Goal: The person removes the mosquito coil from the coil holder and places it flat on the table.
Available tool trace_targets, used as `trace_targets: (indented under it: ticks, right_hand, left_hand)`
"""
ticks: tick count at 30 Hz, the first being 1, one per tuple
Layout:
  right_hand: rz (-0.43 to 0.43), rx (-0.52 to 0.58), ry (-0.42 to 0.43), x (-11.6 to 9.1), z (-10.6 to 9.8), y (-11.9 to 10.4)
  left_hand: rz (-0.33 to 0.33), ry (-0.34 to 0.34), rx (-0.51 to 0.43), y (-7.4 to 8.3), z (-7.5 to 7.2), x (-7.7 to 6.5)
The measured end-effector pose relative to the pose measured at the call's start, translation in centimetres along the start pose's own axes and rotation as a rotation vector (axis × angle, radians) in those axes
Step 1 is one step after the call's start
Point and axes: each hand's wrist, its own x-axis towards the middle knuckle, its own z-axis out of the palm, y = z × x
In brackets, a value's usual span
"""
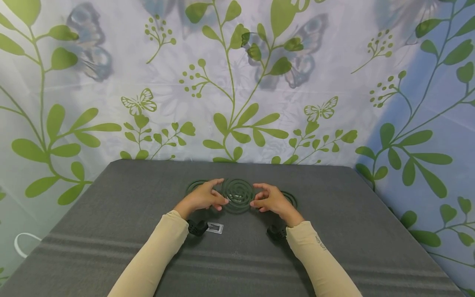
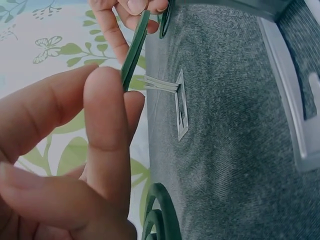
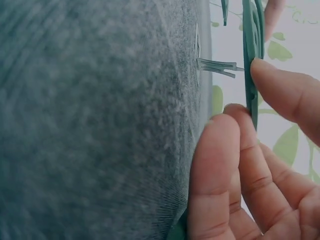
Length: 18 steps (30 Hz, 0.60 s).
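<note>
In the head view, a dark green mosquito coil (image 1: 241, 192) is held by both hands over the grey table. My left hand (image 1: 204, 196) pinches its left edge between thumb and finger. On the opposite edge, my right hand (image 1: 272, 201) has its thumb on one face and fingers behind. From the left wrist the coil (image 2: 135, 50) appears edge-on. Beyond it a small metal coil stand (image 2: 181, 112) lies on the cloth with its forked prong sticking up; the right wrist view shows that prong (image 3: 217, 66) close beside the coil's face.
A second coil (image 1: 190, 187) lies partly hidden behind the left hand, and a third (image 1: 291, 198) behind the right. Another flat metal stand (image 1: 215, 227) lies near the left wrist. A leaf-patterned curtain (image 1: 170, 103) hangs behind the grey table (image 1: 237, 264).
</note>
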Motion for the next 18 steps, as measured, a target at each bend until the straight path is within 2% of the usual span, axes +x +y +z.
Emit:
trace_targets:
  ticks: [5,12,18]
  right_hand:
    - [-0.020,0.025,-0.012,-0.1,-0.3,-0.2]
    - [-0.108,0.081,-0.075,-0.2,-1.2,0.0]
    - [-0.132,0.156,-0.112,-0.3,-2.0,0.0]
  left_hand:
    - [0.025,0.007,-0.021,0.2,-0.1,-0.1]
    - [0.078,0.010,-0.040,0.7,-0.5,-0.4]
    - [0.110,0.013,-0.075,1.3,-0.6,-0.6]
